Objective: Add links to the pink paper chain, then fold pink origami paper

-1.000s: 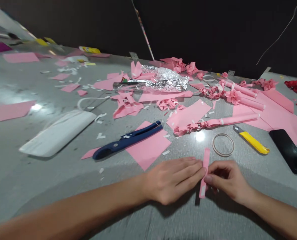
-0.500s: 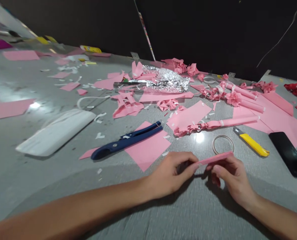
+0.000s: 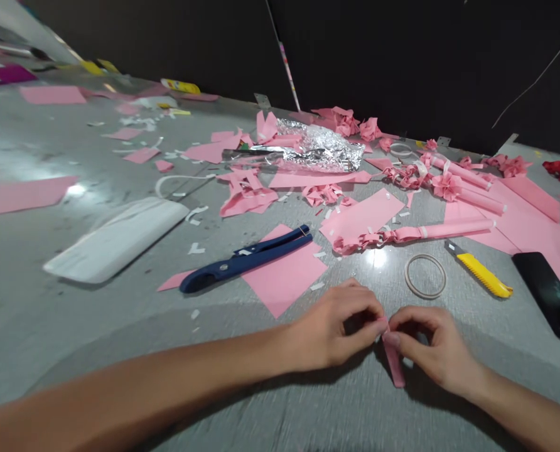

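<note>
A narrow pink paper strip (image 3: 395,367) is pinched at its upper end by both hands, its free end hanging down toward me. My left hand (image 3: 339,326) grips it between thumb and fingertips from the left. From the right, my right hand (image 3: 433,345) holds the same end with thumb and forefinger, close against the left fingertips. Just beyond my right hand lies a roll of tape (image 3: 425,296). Dark blue scissors (image 3: 245,260) rest on a square of pink paper (image 3: 280,289) to the left.
A yellow utility knife (image 3: 484,274) and a black phone (image 3: 546,292) lie at the right. Pink paper tubes (image 3: 459,229), crumpled paper flowers (image 3: 447,185) and clear plastic wrap (image 3: 322,147) spread along the dark wall. A folded white wrapper (image 3: 115,242) sits left.
The paper strip has swung from lying sideways between the hands to pointing down toward me. My right hand has moved left, bringing its fingertips up to the left hand's.
</note>
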`<state>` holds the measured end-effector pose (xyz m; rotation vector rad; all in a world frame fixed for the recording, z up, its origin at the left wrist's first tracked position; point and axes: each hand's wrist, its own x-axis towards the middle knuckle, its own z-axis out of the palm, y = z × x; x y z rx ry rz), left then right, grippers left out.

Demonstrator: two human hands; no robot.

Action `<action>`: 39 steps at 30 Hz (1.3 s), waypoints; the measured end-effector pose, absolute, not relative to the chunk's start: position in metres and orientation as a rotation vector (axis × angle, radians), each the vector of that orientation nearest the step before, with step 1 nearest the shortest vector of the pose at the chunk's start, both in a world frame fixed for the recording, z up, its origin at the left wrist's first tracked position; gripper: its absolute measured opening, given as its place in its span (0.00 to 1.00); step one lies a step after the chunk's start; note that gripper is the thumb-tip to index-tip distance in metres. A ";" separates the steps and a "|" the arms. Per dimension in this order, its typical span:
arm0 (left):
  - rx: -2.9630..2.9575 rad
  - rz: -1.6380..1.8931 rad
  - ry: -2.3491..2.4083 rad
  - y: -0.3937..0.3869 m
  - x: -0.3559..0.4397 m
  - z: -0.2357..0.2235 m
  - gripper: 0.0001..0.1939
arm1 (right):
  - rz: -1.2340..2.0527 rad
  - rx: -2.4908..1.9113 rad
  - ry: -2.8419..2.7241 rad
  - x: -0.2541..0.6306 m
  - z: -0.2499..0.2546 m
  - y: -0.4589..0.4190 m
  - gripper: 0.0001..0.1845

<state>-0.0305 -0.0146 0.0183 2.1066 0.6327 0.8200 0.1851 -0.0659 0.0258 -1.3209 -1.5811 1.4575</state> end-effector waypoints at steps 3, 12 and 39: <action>2.074 0.845 0.727 -0.017 -0.031 0.019 0.09 | 1.467 -1.336 -1.555 0.185 0.025 -0.066 0.11; 2.648 1.091 0.674 -0.025 -0.034 0.017 0.04 | 1.454 -1.365 -1.441 0.187 0.018 -0.068 0.13; 2.225 1.111 0.588 -0.025 -0.024 0.009 0.06 | 0.998 -1.266 -1.792 0.184 0.012 -0.076 0.11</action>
